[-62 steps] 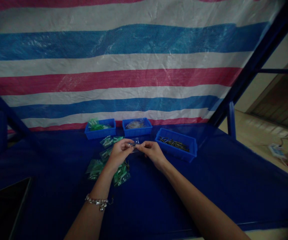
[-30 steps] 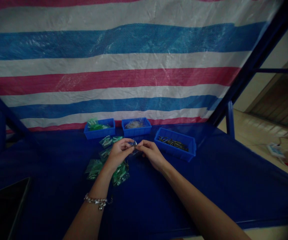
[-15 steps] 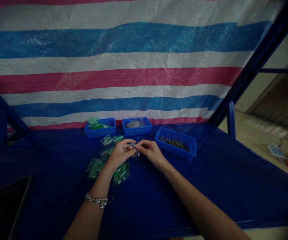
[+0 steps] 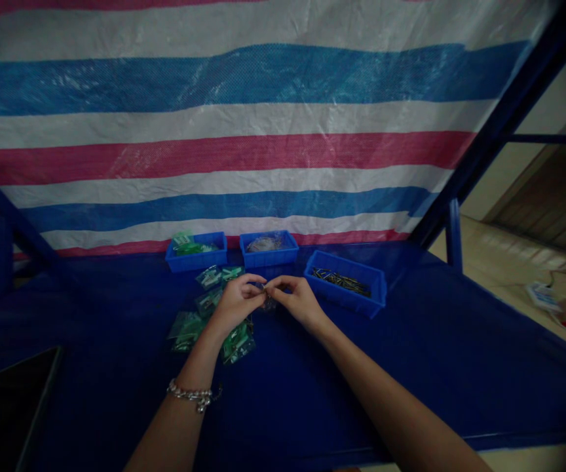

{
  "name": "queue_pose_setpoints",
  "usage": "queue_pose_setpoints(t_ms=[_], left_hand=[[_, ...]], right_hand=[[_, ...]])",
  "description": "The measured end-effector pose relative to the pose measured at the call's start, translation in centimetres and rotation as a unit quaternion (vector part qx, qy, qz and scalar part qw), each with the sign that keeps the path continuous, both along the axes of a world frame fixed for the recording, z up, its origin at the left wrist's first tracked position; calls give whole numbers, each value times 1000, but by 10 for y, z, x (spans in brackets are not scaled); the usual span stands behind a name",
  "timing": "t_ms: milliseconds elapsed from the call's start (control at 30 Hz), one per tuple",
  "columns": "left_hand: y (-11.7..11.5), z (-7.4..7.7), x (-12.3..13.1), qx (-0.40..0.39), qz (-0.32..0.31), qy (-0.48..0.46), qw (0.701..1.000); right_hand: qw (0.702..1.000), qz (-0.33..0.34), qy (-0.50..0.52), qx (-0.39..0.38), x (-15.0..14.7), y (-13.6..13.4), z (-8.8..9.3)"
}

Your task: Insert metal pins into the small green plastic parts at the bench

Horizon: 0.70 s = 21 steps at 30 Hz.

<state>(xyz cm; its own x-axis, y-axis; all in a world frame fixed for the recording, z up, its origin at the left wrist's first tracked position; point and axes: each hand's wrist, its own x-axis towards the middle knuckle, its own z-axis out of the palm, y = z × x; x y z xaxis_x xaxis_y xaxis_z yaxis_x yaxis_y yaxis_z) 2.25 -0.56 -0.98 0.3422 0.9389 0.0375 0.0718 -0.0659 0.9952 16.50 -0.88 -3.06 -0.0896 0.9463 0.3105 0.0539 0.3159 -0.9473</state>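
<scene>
My left hand [image 4: 236, 303] and my right hand [image 4: 297, 299] meet fingertip to fingertip above the blue table [image 4: 312, 393]. Both pinch a small clear plastic bag [image 4: 266, 298] that hangs between them. The bag's contents are too small to make out. Just under and left of my left hand lie several filled little bags with green parts [image 4: 204, 314]. A bead bracelet sits on my left wrist.
Three blue bins stand at the back: one with green parts [image 4: 196, 251], one with clear bags [image 4: 268, 247], one with dark screws [image 4: 346, 282] right of my hands. A dark phone [image 4: 8, 406] lies at the front left. A striped tarp hangs behind.
My hands have drawn closer together, and the clear bag between them has gone from held flat to bunched and hanging down.
</scene>
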Motion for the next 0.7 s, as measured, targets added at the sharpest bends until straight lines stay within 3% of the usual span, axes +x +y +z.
queue_pose_setpoints(t_ms=[700], left_hand=[[2, -1, 1, 4, 63, 63, 996]], right_hand=[[998, -3, -50, 23, 0, 1, -2]])
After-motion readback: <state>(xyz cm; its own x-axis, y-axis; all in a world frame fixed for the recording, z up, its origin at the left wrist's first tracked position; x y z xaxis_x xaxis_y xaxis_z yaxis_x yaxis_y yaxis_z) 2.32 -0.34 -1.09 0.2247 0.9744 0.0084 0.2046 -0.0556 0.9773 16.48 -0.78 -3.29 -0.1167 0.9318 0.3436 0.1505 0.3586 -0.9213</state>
